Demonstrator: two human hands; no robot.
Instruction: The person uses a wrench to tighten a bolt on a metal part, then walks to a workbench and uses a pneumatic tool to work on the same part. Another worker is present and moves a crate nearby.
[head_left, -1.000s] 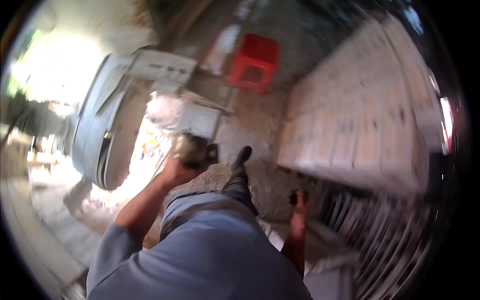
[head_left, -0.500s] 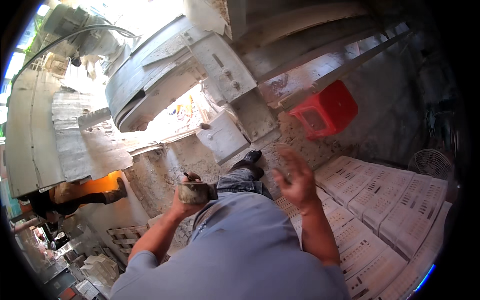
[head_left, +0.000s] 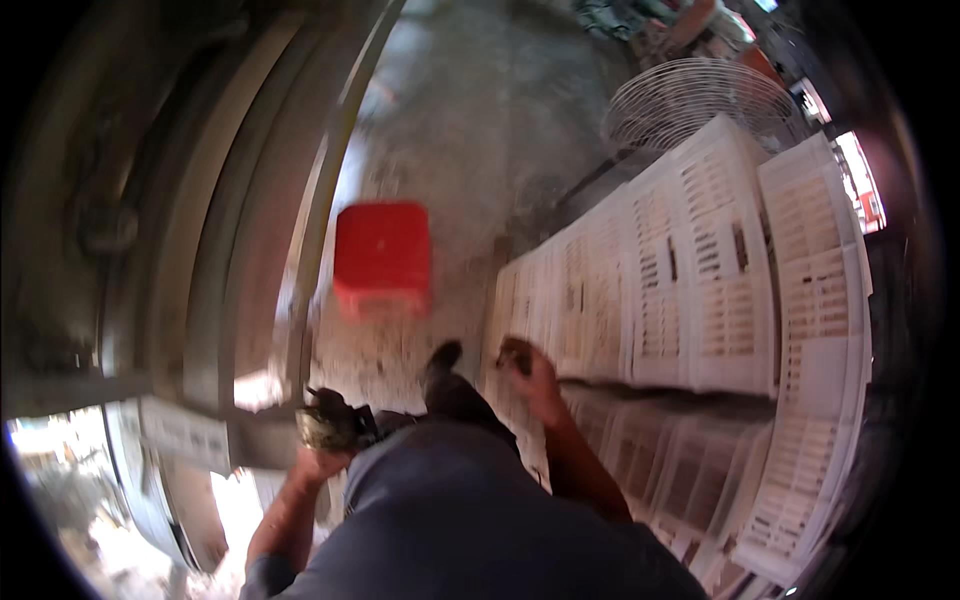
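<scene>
My left hand is low at the left, closed around a small dark, greyish lump-like object held near a grey machine ledge. My right hand reaches forward to the edge of a row of white slotted plastic crates; its fingers are curled, and something dark sits at the fingertips, too blurred to name. My blue-grey shirt fills the bottom middle, and a dark shoe shows on the gritty floor between my hands.
A red plastic stool stands on the concrete floor ahead. A large grey metal machine runs along the left. A white wire fan guard lies beyond the crates. Bright daylight shows at lower left.
The view has swung round: the red stool went from upper right to the centre, and the crates now fill the right. My right hand dropped from raised and spread to the crate edge.
</scene>
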